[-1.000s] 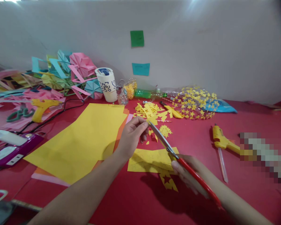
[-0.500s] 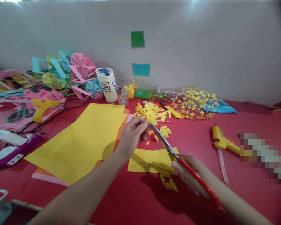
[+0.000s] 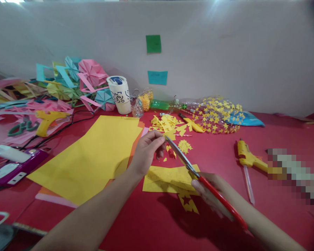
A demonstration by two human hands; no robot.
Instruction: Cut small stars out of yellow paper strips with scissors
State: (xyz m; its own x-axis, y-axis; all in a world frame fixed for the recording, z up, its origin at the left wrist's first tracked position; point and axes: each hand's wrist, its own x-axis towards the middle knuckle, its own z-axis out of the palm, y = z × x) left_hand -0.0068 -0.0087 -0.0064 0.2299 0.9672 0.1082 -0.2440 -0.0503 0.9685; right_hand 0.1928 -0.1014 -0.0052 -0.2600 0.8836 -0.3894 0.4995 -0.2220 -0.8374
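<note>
My left hand [image 3: 149, 149] pinches a small piece of yellow paper [image 3: 170, 134] between thumb and fingers. My right hand [image 3: 211, 191] is closed round the red handles of a pair of scissors [image 3: 184, 160], whose blade tips meet the paper right at my left fingertips. Under the scissors lies a yellow paper strip [image 3: 162, 179] with faint drawn lines, and beside it a scrap with star-shaped holes [image 3: 189, 204]. Beyond the blades sits a small pile of cut yellow stars [image 3: 184, 146], with more yellow offcuts [image 3: 166, 122] behind it.
Large yellow sheets [image 3: 94, 157] cover the table on the left. Further left are a purple power strip [image 3: 18, 167] and a yellow glue gun [image 3: 48, 120]. A white tumbler [image 3: 120, 96] stands at the back. Another glue gun [image 3: 247, 155] lies right, near a star-covered clear wrap [image 3: 217, 115].
The scissor handles have shifted very slightly. Otherwise both hands and the paper stay nearly where they were.
</note>
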